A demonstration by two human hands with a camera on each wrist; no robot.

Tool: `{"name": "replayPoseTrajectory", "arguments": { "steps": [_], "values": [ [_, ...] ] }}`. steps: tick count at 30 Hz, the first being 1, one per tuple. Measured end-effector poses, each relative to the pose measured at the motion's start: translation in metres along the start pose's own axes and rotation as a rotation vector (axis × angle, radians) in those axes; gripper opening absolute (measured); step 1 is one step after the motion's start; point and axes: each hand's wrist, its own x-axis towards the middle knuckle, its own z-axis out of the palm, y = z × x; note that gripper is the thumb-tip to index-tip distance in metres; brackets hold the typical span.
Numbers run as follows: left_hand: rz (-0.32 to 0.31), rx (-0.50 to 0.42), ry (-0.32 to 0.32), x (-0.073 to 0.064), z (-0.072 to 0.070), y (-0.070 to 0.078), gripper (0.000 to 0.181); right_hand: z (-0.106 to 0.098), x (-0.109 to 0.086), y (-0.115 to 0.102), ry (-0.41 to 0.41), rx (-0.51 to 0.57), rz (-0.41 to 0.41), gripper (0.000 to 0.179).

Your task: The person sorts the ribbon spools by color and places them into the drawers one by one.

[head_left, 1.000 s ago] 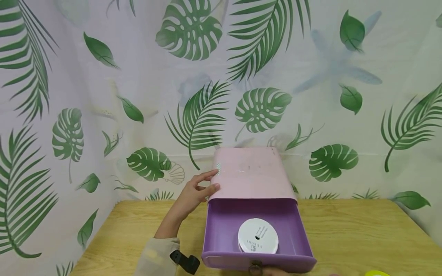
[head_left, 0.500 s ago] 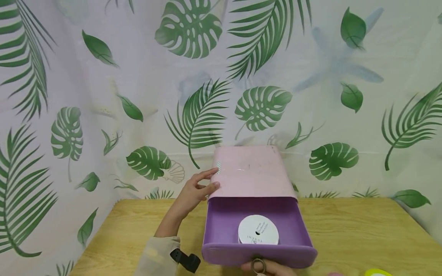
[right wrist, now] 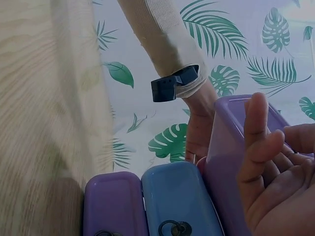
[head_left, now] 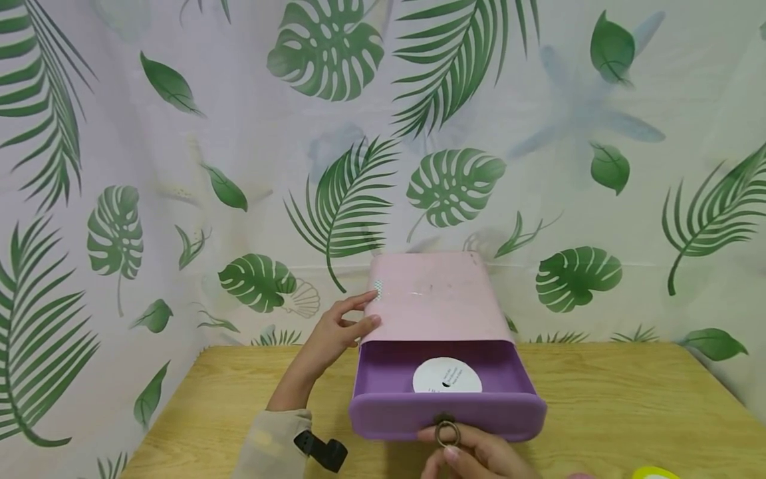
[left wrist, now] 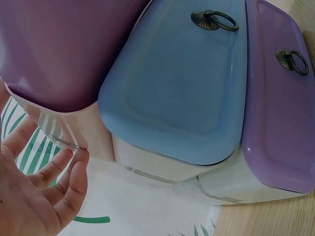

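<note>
A stacked cabinet with a pink top [head_left: 433,299] stands on the table. Its top purple drawer [head_left: 389,416] is pulled partly out. Inside lies a white round spool with printed lettering [head_left: 445,376], its near part hidden by the drawer front. My left hand [head_left: 335,332] rests on the cabinet's left top edge, thumb and index finger on the pink surface; in the left wrist view the other fingers touch the side. At the drawer front, my right hand [head_left: 475,456] pinches the bronze ring pull [head_left: 447,434] between thumb and index finger.
Below are a blue drawer [left wrist: 177,78] and another purple drawer [left wrist: 280,108], both closed, with ring pulls. A yellow-rimmed item [head_left: 655,473] and a pink item [head_left: 580,476] show at the table's near edge. A leaf-patterned curtain [head_left: 239,133] hangs behind.
The purple drawer has slid inward, its front moving away from me and covering more of the spool. My right hand has come further into view with it. My left hand stays put.
</note>
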Motion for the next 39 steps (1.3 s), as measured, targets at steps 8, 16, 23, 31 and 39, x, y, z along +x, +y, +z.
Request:
{"name": "replayPoseTrajectory", "arguments": {
  "steps": [8, 16, 23, 31, 39],
  "values": [
    [-0.006, 0.007, -0.011, 0.002, -0.002, -0.002, 0.051, -0.007, 0.011, -0.017, 0.063, -0.097, 0.179, 0.044],
    [-0.021, -0.001, -0.026, -0.002, -0.004, -0.002, 0.052, -0.018, 0.03, -0.018, 0.162, -0.143, 0.243, 0.05],
    [-0.015, -0.006, -0.026, -0.002, -0.004, -0.001, 0.053, -0.039, 0.041, -0.016, 0.234, -0.162, 0.366, 0.058],
    [-0.017, 0.037, 0.001, -0.005, -0.008, 0.002, 0.051, -0.046, 0.05, -0.018, 0.191, -0.237, 0.379, 0.057],
    [0.002, 0.025, -0.028, -0.001, -0.004, 0.001, 0.052, -0.063, 0.022, -0.011, 0.226, -0.37, 0.465, 0.049]
  ]
}}
